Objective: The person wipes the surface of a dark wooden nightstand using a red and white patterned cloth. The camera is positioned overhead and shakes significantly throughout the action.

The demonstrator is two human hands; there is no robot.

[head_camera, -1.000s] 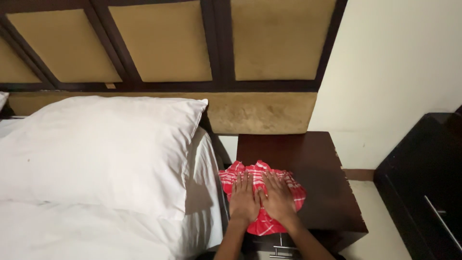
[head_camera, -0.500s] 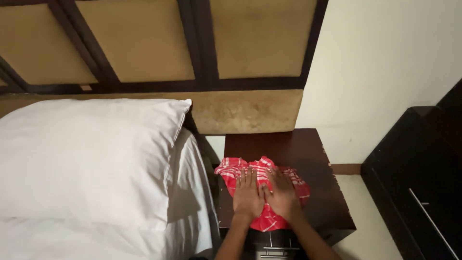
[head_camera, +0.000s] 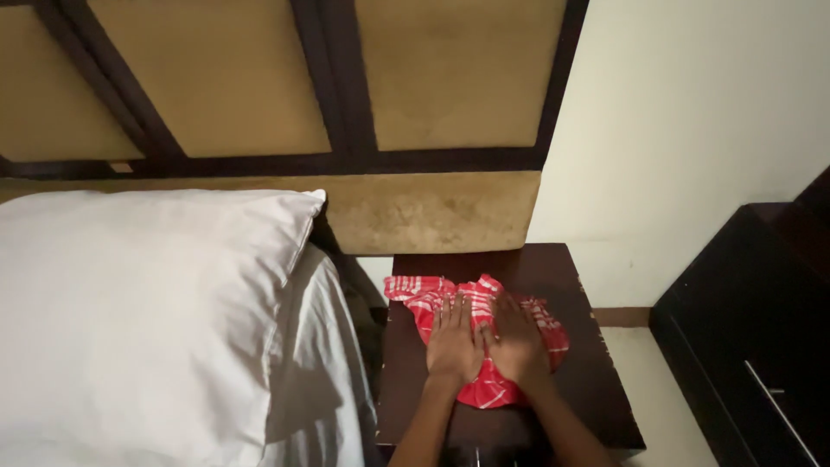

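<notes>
A red cloth with white checks (head_camera: 421,295) lies crumpled on top of a dark wooden bedside table (head_camera: 596,363). My left hand (head_camera: 453,339) rests flat on the cloth's left half, fingers spread and pointing away from me. Close beside it my right hand (head_camera: 517,343) presses flat on the cloth's right half. Neither hand grips anything; both palms cover the middle of the cloth, and its edges show around them.
A white pillow (head_camera: 138,303) and white sheet (head_camera: 316,389) fill the bed to the left. A padded tan headboard with dark frames (head_camera: 346,147) stands behind. A dark cabinet with a metal handle (head_camera: 761,346) stands at the right against a cream wall.
The view has shifted a little to the right and downward, so the table sits more central. Both hands stay flat on the cloth, slid slightly farther over it.
</notes>
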